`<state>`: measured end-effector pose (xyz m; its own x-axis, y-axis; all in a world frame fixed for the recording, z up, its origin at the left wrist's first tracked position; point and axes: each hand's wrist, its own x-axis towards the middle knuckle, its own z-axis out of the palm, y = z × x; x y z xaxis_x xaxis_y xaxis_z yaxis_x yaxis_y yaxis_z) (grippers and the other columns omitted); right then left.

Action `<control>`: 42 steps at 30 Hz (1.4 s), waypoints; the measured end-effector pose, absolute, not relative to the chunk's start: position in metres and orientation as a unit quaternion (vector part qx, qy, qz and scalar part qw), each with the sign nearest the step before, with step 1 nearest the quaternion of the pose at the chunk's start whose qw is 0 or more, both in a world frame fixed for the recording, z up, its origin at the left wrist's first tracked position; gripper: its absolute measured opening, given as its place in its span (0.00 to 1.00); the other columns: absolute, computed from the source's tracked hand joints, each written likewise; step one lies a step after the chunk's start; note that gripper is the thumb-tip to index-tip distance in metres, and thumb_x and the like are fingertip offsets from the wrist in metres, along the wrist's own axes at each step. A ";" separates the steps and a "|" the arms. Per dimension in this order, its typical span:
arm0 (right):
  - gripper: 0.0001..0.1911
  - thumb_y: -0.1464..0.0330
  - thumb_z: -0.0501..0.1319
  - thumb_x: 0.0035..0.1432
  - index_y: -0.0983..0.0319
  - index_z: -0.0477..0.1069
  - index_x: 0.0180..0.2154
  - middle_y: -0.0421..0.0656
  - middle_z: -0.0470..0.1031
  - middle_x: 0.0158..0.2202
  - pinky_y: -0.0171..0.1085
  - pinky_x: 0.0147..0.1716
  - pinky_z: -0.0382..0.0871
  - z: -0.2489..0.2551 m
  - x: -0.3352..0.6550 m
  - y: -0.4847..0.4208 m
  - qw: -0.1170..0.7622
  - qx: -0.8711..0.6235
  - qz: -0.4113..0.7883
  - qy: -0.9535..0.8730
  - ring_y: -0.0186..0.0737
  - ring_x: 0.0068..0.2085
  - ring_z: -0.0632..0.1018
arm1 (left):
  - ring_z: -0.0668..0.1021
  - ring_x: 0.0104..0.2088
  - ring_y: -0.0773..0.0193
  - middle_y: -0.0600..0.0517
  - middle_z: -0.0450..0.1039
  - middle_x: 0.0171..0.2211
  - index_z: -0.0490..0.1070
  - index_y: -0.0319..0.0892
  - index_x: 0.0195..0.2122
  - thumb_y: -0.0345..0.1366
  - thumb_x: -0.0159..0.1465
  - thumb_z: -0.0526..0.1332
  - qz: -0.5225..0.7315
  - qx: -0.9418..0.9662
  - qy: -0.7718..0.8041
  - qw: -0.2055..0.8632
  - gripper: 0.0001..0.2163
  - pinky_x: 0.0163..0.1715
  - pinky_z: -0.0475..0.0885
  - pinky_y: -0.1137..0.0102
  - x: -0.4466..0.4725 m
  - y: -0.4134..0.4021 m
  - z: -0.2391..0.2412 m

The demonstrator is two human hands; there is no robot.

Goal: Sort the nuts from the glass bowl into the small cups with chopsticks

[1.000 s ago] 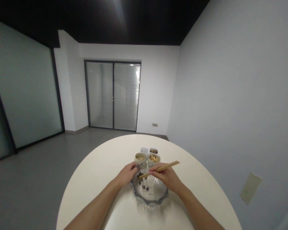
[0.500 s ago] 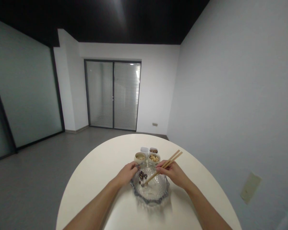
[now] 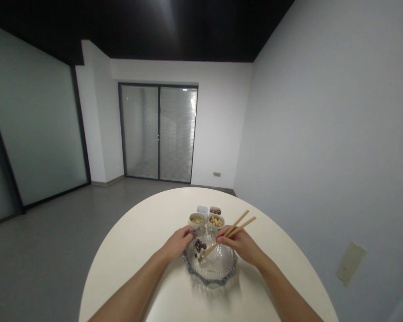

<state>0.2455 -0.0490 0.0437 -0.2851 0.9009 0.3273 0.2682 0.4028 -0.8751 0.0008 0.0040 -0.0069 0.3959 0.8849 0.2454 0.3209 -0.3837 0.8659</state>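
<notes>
A scalloped clear glass bowl (image 3: 212, 281) stands near the middle of the white table. My left hand (image 3: 178, 242) is closed on its left rim. Wooden chopsticks (image 3: 237, 223) are held in my right hand (image 3: 239, 241), above the bowl's right side. Their tips reach down to a small dark piece at the bowl's bottom; I cannot tell whether they pinch it. Several dark brown, bean-like pieces (image 3: 199, 245) lie in the left part of the bowl.
Just behind the bowl stand a cream cup (image 3: 196, 221) with pale bits, a white dish of tan nuts (image 3: 216, 221), a small dish of brown pieces (image 3: 215, 211) and a white dish (image 3: 202, 209). The round table (image 3: 137, 232) stands near the right wall.
The chopsticks' upper ends have spread further apart, and my right hand has shifted its grip slightly. My left hand stays at the bowl's rim.
</notes>
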 end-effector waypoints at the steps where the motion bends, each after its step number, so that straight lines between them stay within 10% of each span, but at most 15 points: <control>1: 0.13 0.59 0.69 0.52 0.62 0.77 0.32 0.42 0.77 0.30 0.37 0.33 0.67 0.043 0.245 -0.049 0.434 -0.409 0.359 -0.718 0.41 0.34 0.75 | 0.74 0.40 0.58 0.50 0.75 0.37 0.72 0.39 0.36 0.36 0.59 0.53 0.372 0.744 0.403 0.381 0.11 0.42 0.66 0.67 0.001 0.004 -0.007; 42: 0.13 0.58 0.68 0.53 0.61 0.79 0.33 0.44 0.80 0.32 0.40 0.38 0.72 0.042 0.240 -0.054 0.424 -0.399 0.330 -0.743 0.44 0.36 0.78 | 0.74 0.40 0.58 0.50 0.76 0.38 0.73 0.38 0.38 0.35 0.58 0.53 0.372 0.749 0.396 0.378 0.12 0.41 0.66 0.68 0.001 0.008 -0.011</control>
